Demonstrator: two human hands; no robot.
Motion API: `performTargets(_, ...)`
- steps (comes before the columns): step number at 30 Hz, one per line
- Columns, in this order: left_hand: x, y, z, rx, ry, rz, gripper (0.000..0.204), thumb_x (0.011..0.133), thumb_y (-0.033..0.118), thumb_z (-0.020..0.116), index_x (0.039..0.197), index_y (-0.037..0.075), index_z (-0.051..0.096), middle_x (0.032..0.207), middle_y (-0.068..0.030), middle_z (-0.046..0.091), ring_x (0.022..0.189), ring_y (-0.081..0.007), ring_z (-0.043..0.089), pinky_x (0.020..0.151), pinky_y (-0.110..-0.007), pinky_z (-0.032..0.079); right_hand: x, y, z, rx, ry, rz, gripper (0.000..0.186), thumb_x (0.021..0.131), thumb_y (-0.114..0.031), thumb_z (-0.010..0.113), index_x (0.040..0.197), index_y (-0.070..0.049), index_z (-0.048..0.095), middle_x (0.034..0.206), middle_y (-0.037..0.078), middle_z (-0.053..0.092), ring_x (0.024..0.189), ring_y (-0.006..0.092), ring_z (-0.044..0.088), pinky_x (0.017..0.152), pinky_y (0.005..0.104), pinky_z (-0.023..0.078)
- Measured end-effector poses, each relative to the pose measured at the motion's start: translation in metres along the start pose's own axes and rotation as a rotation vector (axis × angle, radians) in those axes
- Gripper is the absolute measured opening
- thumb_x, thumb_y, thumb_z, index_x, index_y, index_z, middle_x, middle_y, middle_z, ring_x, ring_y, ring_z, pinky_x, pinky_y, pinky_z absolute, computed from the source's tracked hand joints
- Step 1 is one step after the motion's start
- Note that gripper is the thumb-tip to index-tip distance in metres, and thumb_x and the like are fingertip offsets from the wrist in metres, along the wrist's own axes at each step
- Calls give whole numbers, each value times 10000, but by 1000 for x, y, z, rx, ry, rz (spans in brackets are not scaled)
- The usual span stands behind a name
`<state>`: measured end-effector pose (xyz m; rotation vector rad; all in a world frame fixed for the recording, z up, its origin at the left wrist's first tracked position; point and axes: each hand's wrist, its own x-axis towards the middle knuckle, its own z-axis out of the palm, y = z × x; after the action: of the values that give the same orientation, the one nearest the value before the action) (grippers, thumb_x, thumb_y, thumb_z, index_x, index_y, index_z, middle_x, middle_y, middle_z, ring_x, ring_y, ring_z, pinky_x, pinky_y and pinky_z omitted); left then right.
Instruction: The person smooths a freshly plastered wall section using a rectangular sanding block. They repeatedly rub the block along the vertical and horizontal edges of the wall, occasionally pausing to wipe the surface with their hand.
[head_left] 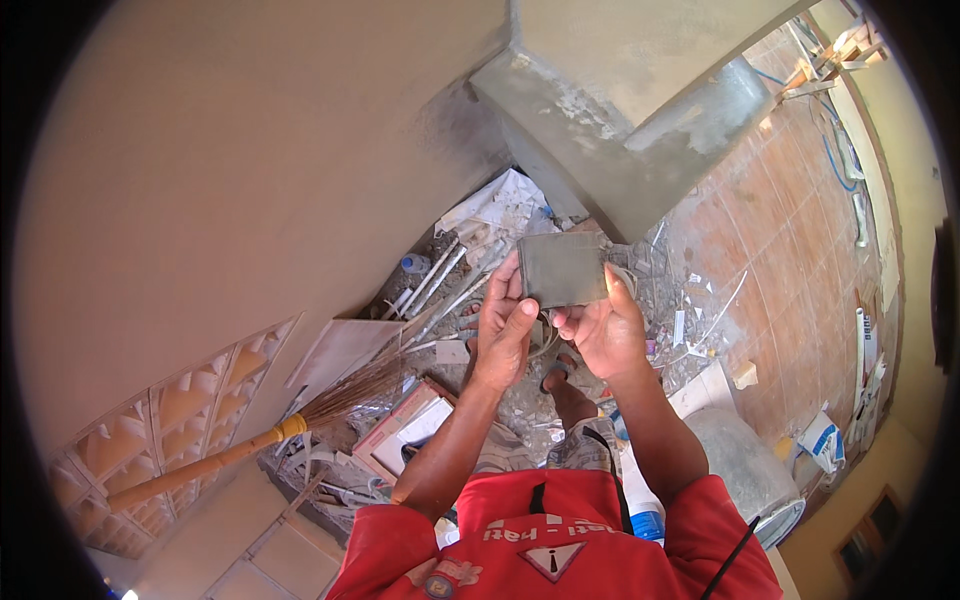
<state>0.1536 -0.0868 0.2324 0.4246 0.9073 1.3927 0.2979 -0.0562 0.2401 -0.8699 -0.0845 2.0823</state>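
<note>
Plate [563, 268] is up in front of the body, near mid-view, held clear of the rubble [655, 275] below. Clock read with 12 at top of view. From left hand [503, 335] it lies at 1 o'clock, from right hand [608, 330] at 11. Neither hand nearer; both are on it. Long axis hard to call: near square, a touch wider, running roughly 9 to 3.

Grip: left pinches the lower-left corner, thumb at the front, fingers up the left side, partly hidden. Right has its thumb along the right edge, fingers curled by the lower-right corner; how far they reach behind, can't tell.

Plate looks flat, dull grey-green, thin, darker line along left and bottom edges, broad face toward the camera. Thin cord [548, 345] loops at 6 o'clock from it; can't tell if joined. Broom [270, 432] at 8, grey-coated pillar [590, 140] at 12.
</note>
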Motion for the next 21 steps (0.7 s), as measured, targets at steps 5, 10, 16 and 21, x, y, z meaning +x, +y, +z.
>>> performTargets(5, -4, -4, 13, 112, 36, 187, 971, 840, 404, 768, 1546, 52, 203, 1484, -156, 370, 1353, -264, 401, 1128, -412, 321, -2, 6, 7, 107, 39, 74, 464, 1025, -468, 405, 1215, -64, 531, 930, 99, 665, 676, 204, 620, 550, 304, 441)
performTargets(10, -4, -9, 9, 207, 48, 244, 908, 837, 225, 785, 1527, 19, 232, 1431, -153, 419, 1304, -238, 437, 1097, -383, 354, -4, 12, 11, 188, 49, 127, 506, 1026, -485, 401, 1316, -80, 488, 957, 112, 665, 664, 190, 619, 506, 280, 424)
performTargets(16, 66, -10, -17, 64, 356, 224, 833, 863, 214, 756, 1504, 2, 269, 1338, -154, 477, 1178, -196, 506, 1024, -331, 407, -21, 23, -33, -203, 264, 56, 649, 1022, -476, 430, 1517, -87, 268, 1009, 182, 668, 629, 207, 626, 491, 273, 446)
performTargets(21, 150, -10, -31, 172, 357, 261, 735, 899, 238, 728, 1435, -58, 321, 1232, -146, 526, 1088, -176, 529, 969, -295, 428, -41, 38, -109, -267, 429, 38, 578, 1017, -418, 480, 1472, -92, 336, 931, 163, 696, 649, 189, 634, 544, 293, 485)
